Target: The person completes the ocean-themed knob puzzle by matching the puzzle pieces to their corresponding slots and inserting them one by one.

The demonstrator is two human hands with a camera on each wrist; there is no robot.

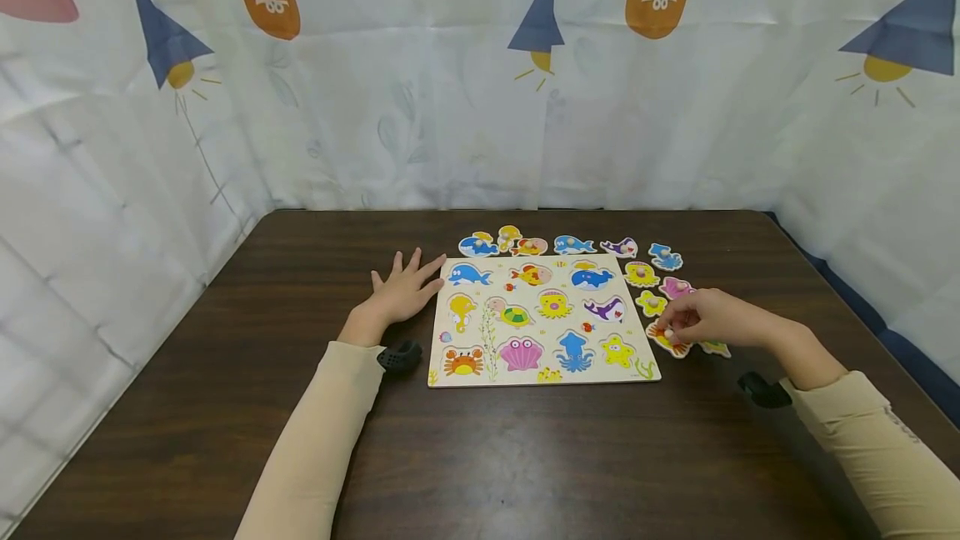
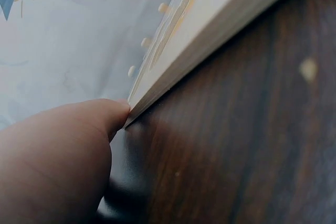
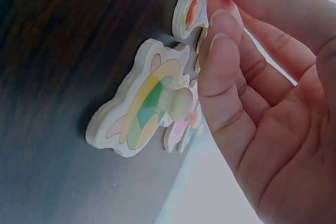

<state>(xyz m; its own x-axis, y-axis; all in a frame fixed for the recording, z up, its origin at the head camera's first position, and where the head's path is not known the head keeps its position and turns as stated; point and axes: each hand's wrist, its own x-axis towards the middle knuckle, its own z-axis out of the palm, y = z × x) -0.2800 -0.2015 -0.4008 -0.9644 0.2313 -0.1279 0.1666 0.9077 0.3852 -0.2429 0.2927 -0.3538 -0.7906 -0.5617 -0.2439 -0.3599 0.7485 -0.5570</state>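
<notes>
My left hand (image 1: 401, 290) lies with fingers spread on the table, fingertips at the upper left edge of a wooden puzzle board (image 1: 442, 302). In the left wrist view a fingertip (image 2: 118, 109) meets the board's corner. At the board's right side my right hand (image 1: 708, 317) pinches the small knob of an orange-red crab puzzle piece (image 1: 660, 334), partly hidden by the fingers. Close below that hand lies a turtle piece (image 3: 142, 103) with a pale round knob. A pink shell piece (image 1: 675, 287) sits just beyond the hand.
Several knobbed sea-animal pieces lie around the board, among them a blue whale piece (image 1: 574, 245) behind it, a yellow star piece (image 1: 651, 303) and a blue squid piece (image 1: 665, 257). The dark wooden table (image 1: 495, 465) ends at a patterned white curtain (image 1: 450, 123).
</notes>
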